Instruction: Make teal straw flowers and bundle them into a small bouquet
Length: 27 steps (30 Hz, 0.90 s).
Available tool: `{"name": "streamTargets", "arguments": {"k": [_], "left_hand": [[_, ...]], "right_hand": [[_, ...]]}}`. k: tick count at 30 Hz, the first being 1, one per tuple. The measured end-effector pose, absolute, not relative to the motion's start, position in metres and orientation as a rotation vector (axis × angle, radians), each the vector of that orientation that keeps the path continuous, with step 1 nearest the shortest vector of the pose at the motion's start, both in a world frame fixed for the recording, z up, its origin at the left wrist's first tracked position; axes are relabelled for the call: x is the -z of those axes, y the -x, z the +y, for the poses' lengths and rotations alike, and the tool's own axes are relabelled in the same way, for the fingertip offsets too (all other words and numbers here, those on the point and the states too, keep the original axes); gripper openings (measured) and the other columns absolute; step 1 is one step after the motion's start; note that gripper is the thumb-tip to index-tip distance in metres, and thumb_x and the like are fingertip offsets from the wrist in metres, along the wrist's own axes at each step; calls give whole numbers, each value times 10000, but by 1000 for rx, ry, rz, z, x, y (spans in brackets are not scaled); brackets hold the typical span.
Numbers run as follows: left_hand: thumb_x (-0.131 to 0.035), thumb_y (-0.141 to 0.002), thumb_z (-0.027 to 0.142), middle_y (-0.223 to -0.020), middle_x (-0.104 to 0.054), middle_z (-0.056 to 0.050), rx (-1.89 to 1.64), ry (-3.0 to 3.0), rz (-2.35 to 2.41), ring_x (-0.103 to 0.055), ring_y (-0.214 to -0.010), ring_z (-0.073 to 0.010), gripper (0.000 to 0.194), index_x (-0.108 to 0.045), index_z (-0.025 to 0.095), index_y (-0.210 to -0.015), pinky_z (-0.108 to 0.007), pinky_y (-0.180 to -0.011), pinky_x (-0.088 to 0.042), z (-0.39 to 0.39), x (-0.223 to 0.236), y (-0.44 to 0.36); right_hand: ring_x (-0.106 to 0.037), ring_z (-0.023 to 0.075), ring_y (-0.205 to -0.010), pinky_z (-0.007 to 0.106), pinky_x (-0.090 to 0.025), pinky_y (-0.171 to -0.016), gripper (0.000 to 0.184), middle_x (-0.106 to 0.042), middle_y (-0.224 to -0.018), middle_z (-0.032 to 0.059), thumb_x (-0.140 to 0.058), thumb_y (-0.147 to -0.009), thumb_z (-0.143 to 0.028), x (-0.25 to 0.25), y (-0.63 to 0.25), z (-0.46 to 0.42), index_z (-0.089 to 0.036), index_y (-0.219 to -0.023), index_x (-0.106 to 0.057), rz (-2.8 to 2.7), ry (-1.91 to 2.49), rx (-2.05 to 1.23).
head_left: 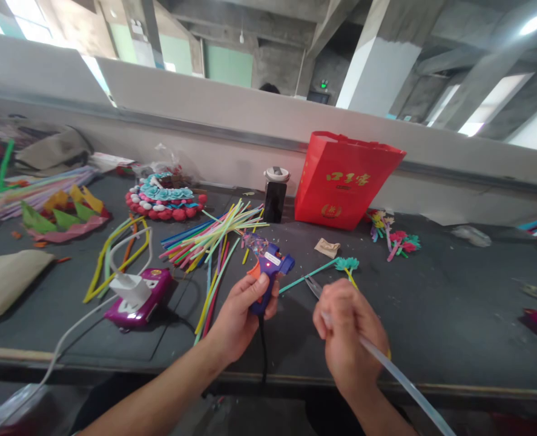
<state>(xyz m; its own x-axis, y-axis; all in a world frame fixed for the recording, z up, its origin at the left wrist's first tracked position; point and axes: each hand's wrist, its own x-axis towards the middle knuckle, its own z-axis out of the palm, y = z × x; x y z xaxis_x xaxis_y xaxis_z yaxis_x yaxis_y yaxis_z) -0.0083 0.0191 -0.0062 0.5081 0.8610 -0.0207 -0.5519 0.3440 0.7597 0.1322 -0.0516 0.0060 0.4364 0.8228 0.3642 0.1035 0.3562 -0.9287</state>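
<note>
- A bare concrete room; a dark desk (pixel 431 315) stands against a pale partition (pixel 204 91).
- Left hand (pixel 245 303): closed round the handle of a glue gun (pixel 268 281), thumb on the near face. It is held up off the desk mid-view, probably so its back end faces the other hand; a red light glows on it.
- Right hand (pixel 350 327): a tight fist on a clear rod (pixel 399 378), just short of the gun, the long end trailing toward the body — likely gripped near its tip for control.
- Pliers (pixel 313 287) poke out beyond that fist; whether it holds them too, I cannot tell.
- Just past it lie a teal flower (pixel 347 263) and a teal stem (pixel 309 275).
- Left of the gun, loose stems (pixel 214 242) sit fanned, seemingly within easy reach; a purple power strip (pixel 159 284) holds a white plug (pixel 134 290).
- Farther back: wreaths (pixel 166 200), a felt crown (pixel 68 212), a phone (pixel 275 203) upright against a cup (pixel 277 174) — perhaps propped for viewing — and a red bag (pixel 350 181).
- Over the partition, a pillar (pixel 381 66) and a green exit sign (pixel 324 84).
</note>
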Motion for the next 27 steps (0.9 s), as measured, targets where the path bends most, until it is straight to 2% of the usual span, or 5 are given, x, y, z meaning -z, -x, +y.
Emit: {"name": "streamTargets", "arguments": {"k": [2, 5, 14, 22, 27], "left_hand": [[-647, -863, 348, -803, -561, -22, -979, -809, 473, -470, -567, -83, 210, -647, 141, -828, -233, -537, -350, 17, 8, 7], [-675, -851, 346, -775, -566, -7, -988, -849, 487, -483, -597, -90, 193, -655, 155, -839, -237, -583, -368, 14, 11, 6], [-726, -822, 317, -803, -606, -5, -1014, -950, 547, -491, -680, -101, 200, -711, 167, -952, -247, -675, -383, 12, 17, 3], [-709, -831, 348, -683, -545, 13, -984, -871, 583, -476, -627, -100, 195, -655, 160, -823, -236, -605, -353, 16, 16, 4], [-715, -823, 354, -695, -537, 4, -989, -799, 579, -476, -621, -98, 214, -652, 150, -819, -229, -581, -357, 20, 17, 3]], "right_hand": [[-385, 68, -406, 203, -288, -365, 238, -422, -562, -72, -624, -889, -458, -2, -130, -43, -222, -864, -636, -978, 1182, -689], [-376, 39, -371, 178, -296, -330, 307, -506, -616, -72, -718, -823, -437, 3, -126, -32, -215, -1028, -663, -913, 1163, -880], [-266, 13, -397, 129, -221, -340, 283, -403, -498, -98, -818, -717, -354, -3, -114, -28, -162, -695, -610, -592, 1037, -1143], [-263, 31, -421, 162, -190, -386, 180, -362, -523, -82, -663, -880, -272, -19, -123, -52, -180, -728, -634, -751, 811, -1042], [-407, 89, -496, 232, -323, -484, 368, -445, -550, -34, -541, -962, -331, -25, -131, -77, -194, -622, -563, -1169, 812, -789]]}}
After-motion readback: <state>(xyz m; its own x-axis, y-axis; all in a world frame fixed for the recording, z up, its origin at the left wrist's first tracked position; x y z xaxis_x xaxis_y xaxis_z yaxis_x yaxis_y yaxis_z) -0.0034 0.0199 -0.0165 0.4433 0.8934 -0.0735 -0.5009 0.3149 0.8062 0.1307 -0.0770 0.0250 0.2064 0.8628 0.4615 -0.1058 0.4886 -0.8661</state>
